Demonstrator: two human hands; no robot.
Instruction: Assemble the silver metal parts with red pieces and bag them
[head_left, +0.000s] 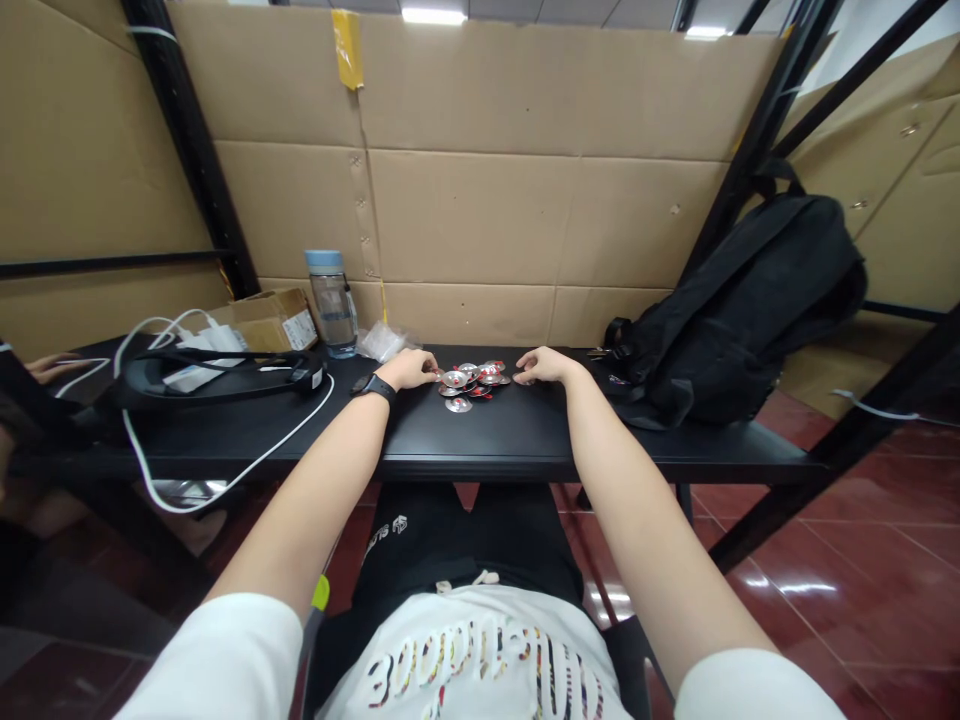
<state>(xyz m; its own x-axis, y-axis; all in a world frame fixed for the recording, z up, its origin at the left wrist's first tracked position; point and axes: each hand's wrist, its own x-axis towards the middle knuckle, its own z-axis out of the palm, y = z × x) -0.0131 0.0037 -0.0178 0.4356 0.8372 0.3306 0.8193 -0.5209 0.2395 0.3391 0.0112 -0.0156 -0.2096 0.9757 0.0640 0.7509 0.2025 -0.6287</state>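
Observation:
A pile of shiny silver round discs with red markings lies on the black tabletop in front of me. The discs overlap, and one single disc lies at the near edge of the pile. My left hand, with a dark watch on its wrist, is at the left side of the pile, fingertips at the outermost discs. At the pile's right side is my right hand, its fingers curved and a little apart, with nothing visible in it. Both hands rest low by the table. Whether the left fingertips press on a disc is too small to make out.
Left of me are a water bottle, a clear plastic bag, a cardboard box, a black headband-like device and a white cable. A black backpack stands at right. Another person's hand shows far left.

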